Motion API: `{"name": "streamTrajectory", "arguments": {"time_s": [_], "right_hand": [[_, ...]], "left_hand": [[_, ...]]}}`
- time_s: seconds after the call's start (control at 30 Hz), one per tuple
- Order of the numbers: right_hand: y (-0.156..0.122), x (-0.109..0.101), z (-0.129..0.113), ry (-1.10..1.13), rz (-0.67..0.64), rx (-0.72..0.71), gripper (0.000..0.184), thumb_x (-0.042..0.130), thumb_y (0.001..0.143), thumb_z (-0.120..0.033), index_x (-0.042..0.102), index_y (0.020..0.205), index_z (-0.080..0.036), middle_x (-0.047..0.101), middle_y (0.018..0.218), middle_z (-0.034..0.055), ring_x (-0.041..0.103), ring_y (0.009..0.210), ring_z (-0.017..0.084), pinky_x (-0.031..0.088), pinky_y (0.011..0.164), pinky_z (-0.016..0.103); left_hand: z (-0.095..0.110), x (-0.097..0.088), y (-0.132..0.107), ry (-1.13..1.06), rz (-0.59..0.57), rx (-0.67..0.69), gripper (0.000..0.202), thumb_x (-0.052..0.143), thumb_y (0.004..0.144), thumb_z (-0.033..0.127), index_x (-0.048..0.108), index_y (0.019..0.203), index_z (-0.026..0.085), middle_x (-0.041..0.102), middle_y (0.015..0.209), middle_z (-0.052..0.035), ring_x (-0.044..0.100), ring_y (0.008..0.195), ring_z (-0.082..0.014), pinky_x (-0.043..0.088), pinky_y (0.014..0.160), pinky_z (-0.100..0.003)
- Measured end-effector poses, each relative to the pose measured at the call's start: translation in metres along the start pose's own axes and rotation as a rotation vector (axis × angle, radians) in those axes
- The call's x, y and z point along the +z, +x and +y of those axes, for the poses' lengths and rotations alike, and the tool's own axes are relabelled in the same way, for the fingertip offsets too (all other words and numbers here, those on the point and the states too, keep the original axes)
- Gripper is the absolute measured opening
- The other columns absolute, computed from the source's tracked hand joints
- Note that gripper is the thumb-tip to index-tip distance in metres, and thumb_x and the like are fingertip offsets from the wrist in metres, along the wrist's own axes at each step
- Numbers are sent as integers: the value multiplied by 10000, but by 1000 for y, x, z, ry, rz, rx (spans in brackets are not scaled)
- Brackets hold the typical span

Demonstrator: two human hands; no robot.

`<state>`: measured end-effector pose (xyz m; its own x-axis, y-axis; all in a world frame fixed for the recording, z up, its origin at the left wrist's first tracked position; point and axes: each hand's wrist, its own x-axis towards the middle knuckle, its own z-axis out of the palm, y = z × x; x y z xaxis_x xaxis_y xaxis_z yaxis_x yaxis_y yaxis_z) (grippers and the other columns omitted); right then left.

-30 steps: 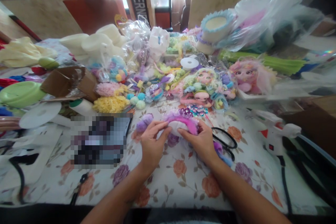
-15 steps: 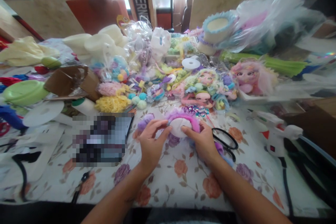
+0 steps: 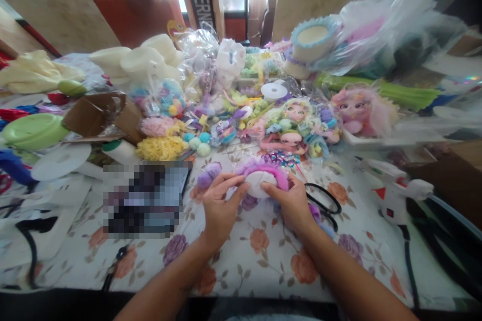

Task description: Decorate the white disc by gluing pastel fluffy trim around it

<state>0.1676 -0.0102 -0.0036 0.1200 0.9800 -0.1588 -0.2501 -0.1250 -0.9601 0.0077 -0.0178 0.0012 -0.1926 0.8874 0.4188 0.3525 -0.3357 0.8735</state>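
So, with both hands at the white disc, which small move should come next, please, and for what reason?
Perhaps press the pink trim gently against the white disc. The trim curves along its upper edge, the right hand's thumb lies on its face, and the left hand pinches near its left edge, so the piece seems well supported.

fingers (image 3: pixel 273 191) partly hide white disc (image 3: pixel 254 183)

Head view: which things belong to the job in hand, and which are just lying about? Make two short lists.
In the job:
white disc, held by left hand and right hand;
magenta trim along its edge.

Apparently lying about:
cardboard box;
yellow frilly bundle;
white spool;
pink-haired doll.
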Motion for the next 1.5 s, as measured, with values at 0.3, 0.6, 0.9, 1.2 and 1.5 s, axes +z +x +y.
{"name": "streamTrajectory", "arguments": {"time_s": [0.3, 0.6, 0.9, 1.2, 1.5], "right_hand": [[-2, 7, -12, -234, -2, -140, 379, 870, 606, -389, 712, 882, -182, 747, 760, 15, 672, 656, 196, 544, 598, 292], [-4, 7, -12, -308, 6, -174, 307, 843, 590, -357, 673, 784, -192, 712, 678, -2, 627, 577, 169, 535, 563, 283], [-2, 3, -12, -379, -1, -235, 317, 839, 622, -384, 685, 820, -190, 728, 721, 12, 650, 611, 183, 542, 576, 286], [-4, 3, -6, -546, 12, -312, 344, 819, 620, -404, 643, 827, -194, 679, 667, -2, 610, 566, 166, 517, 556, 282], [-2, 0, -6, -548, 2, -297, 384, 822, 626, -436, 664, 881, -197, 711, 729, 16, 647, 626, 192, 535, 599, 305]], "left_hand": [[-4, -1, -1, 54, 41, 146, 182, 733, 850, 210, 754, 1031, 206, 706, 967, -30, 676, 876, -147, 564, 845, -279], [-1, -1, 0, 71, 10, 149, 146, 747, 825, 138, 765, 955, 201, 696, 836, 8, 675, 772, -116, 568, 720, -208], [-4, -1, 2, 36, 5, 144, 179, 763, 822, 184, 750, 1000, 197, 716, 926, -20, 679, 836, -134, 568, 802, -247], [1, -2, 2, 110, 14, 249, 99, 747, 831, 155, 747, 924, 189, 709, 887, -15, 689, 807, -132, 581, 779, -241], [-2, -2, 2, 138, -8, 320, 130, 718, 859, 152, 733, 978, 201, 696, 928, -23, 665, 871, -142, 557, 809, -258]]}}
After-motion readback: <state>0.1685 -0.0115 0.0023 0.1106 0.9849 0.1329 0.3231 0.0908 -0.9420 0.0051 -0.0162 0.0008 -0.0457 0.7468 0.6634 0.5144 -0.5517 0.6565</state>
